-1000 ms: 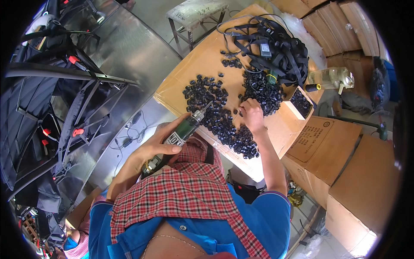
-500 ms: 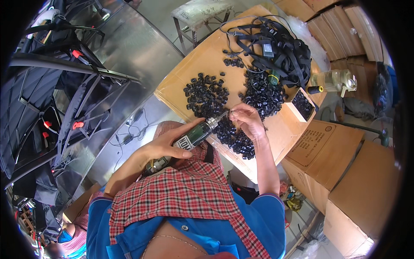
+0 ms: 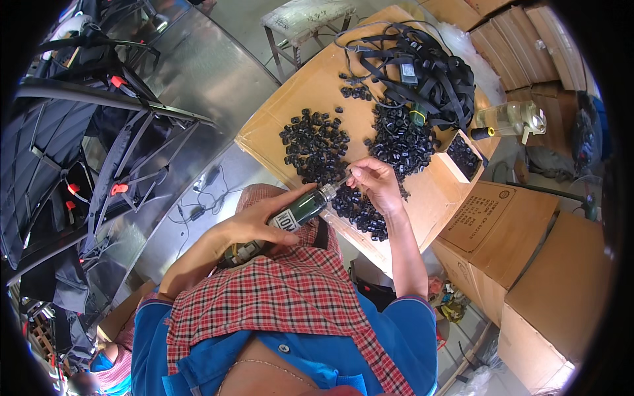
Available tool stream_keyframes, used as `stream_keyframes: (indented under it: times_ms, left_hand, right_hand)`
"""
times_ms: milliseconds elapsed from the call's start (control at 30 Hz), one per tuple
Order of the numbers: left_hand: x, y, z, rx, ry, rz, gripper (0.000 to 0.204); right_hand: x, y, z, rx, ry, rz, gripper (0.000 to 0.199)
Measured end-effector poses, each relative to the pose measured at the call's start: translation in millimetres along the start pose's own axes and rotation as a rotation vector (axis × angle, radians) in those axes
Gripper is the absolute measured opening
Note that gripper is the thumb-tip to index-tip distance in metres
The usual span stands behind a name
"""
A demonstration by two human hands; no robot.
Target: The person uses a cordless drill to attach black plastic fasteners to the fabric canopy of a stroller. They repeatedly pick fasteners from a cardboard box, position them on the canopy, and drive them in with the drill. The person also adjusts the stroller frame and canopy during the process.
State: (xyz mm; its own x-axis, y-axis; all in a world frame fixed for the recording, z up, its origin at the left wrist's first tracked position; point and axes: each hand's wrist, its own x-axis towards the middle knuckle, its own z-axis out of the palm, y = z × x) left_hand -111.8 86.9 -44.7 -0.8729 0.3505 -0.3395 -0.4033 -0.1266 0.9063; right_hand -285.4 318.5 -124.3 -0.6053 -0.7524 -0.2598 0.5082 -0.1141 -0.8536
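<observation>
Ahead of you, a tangle of black webbing straps [image 3: 422, 66] lies at the far end of the cardboard work surface [image 3: 310, 86]. Just right of it sits a clear plastic bottle [image 3: 512, 119] on its side, and nearer you a small open cardboard box [image 3: 462, 155] filled with black parts. Closed cardboard cartons [image 3: 515, 237] stack up on your right. On your left, folded black fabric frames with red clips [image 3: 72, 178] lean over a shiny sheet-metal surface [image 3: 198, 72], where a thin cable [image 3: 201, 198] trails. A metal-legged stool [image 3: 300, 20] stands beyond the cardboard.

Left hand [image 3: 261, 221] grips rotary tool [image 3: 297, 214]; right hand [image 3: 376, 185] seemingly pinches part.
</observation>
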Motion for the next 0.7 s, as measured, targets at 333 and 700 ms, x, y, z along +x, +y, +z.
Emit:
stream_keyframes:
  times_ms: [333, 700]
  left_hand:
    - [-5.6, 11.0, 7.5, -0.072, 0.020, -0.082, 0.107]
    - [-11.9, -3.1, 3.6, -0.159, 0.000, -0.012, 0.111]
  right_hand:
    - [-5.6, 7.1, 2.6, 0.206, -0.021, 0.023, 0.013]
    - [8.6, 17.2, -7.9, 0.249, -0.097, -0.084, 0.026]
